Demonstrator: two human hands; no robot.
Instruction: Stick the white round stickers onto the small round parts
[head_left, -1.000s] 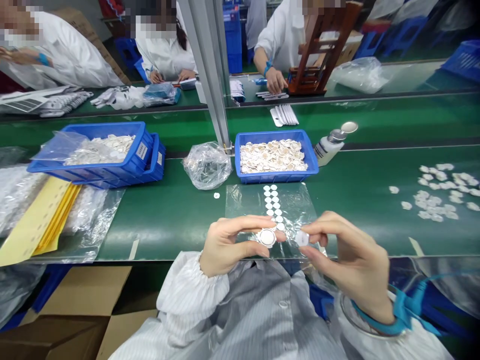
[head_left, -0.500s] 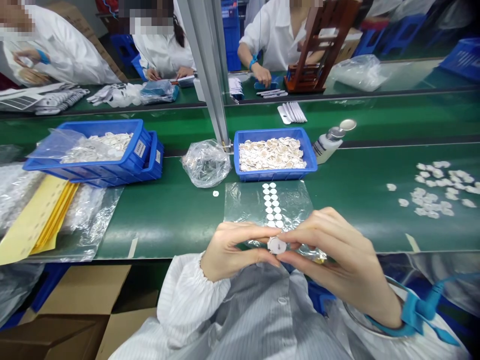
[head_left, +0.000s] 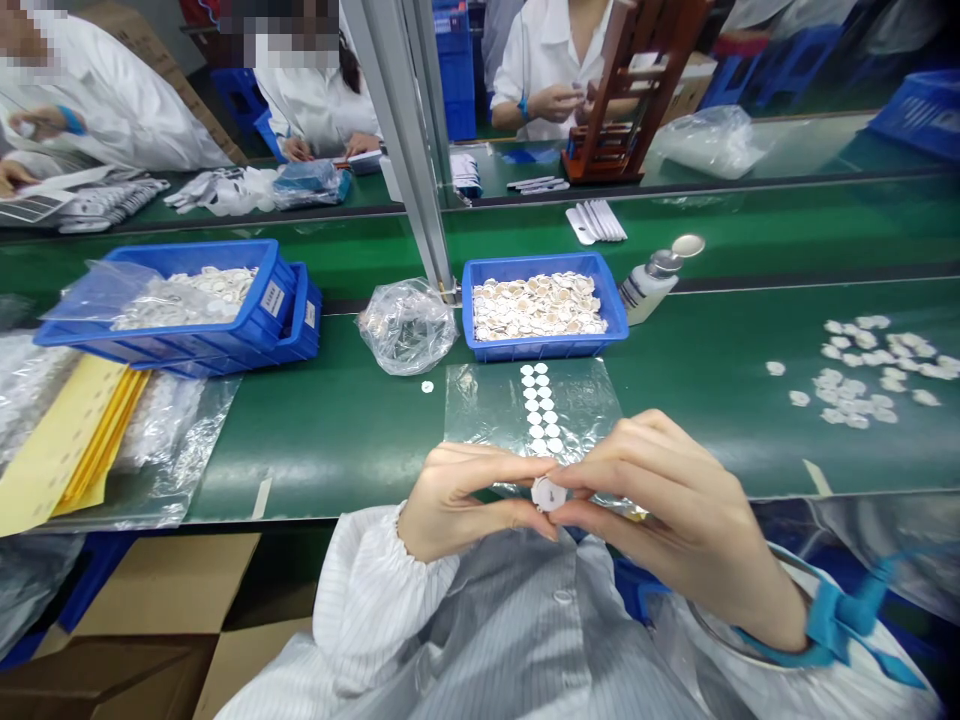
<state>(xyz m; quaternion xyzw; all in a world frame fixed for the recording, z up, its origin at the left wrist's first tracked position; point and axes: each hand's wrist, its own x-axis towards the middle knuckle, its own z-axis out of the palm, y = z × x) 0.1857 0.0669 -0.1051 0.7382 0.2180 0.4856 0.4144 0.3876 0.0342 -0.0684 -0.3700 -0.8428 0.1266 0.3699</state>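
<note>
Between the fingertips of my left hand (head_left: 469, 500) and my right hand (head_left: 675, 510) is a small white disc (head_left: 548, 493) with a dark mark on its face. Both hands pinch its edges, above the near edge of the green bench. Just beyond them a clear plastic sheet (head_left: 480, 400) lies flat, bearing two columns of white discs (head_left: 533, 405); my hands hide its near part. Behind the sheet stands a blue tray (head_left: 547, 350) full of similar pieces (head_left: 536, 303). One single disc (head_left: 427, 387) lies left of the sheet.
A crumpled plastic bag (head_left: 407, 325) and a white bottle (head_left: 649, 288) flank the tray. Stacked blue bins (head_left: 255, 335) and yellow sheets (head_left: 67, 430) are at left. Loose white pieces (head_left: 851, 395) lie at right. A metal post (head_left: 405, 140) rises behind; co-workers sit across.
The view has shifted slightly. Both my hands keep their pinch on the disc. Across the bench, a co-worker's hand has lifted from the table, and the white strips there have moved a little right.
</note>
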